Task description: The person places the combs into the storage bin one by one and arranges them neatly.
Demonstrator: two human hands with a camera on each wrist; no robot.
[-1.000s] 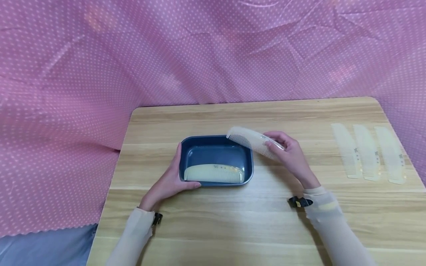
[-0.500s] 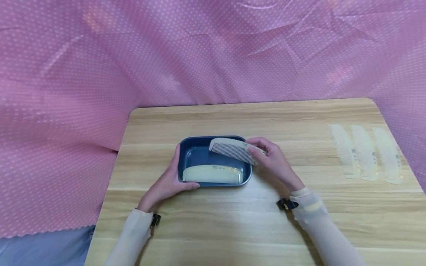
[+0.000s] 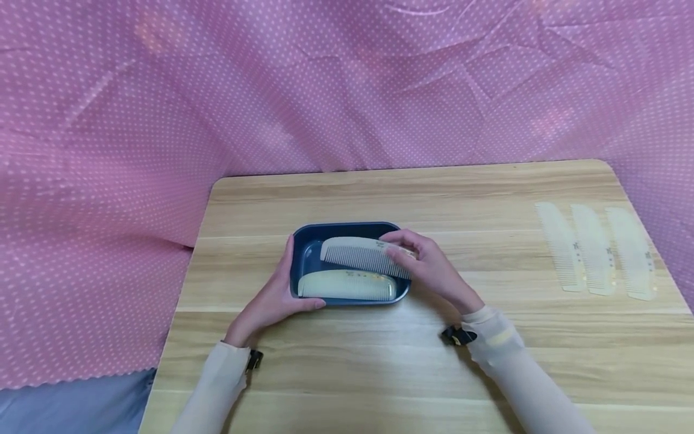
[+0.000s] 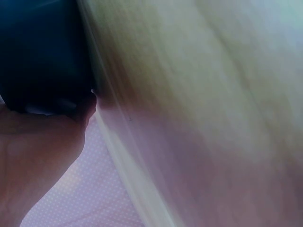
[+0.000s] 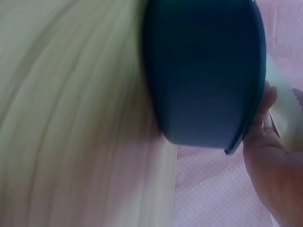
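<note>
- The right hand (image 3: 431, 262) is pinching the held comb (image 3: 360, 253) by its right end, thumb on the near side, fingers reaching over the back.
- Over the last second, that hand has been carrying the held comb leftward from beyond the tray's far right corner; most of its length is now showing inside the tray's outline.
- This is bringing it alongside the comb already there, though the grasp is not yet letting go, so the placing is looking nearly but not fully done. Whether it is touching the tray's floor, I cannot tell.
- The left hand (image 3: 271, 295) is gripping the tray (image 3: 347, 225) at its left end, thumb lying along the near rim, apparently steadying it.
- Inside the dark blue tray, the lying comb (image 3: 347, 285) is resting along the near wall, teeth facing the person.
- Farther right, three pale combs (image 3: 594, 253) are lying side by side on the wooden table (image 3: 379, 374), well apart from the tray.
</note>
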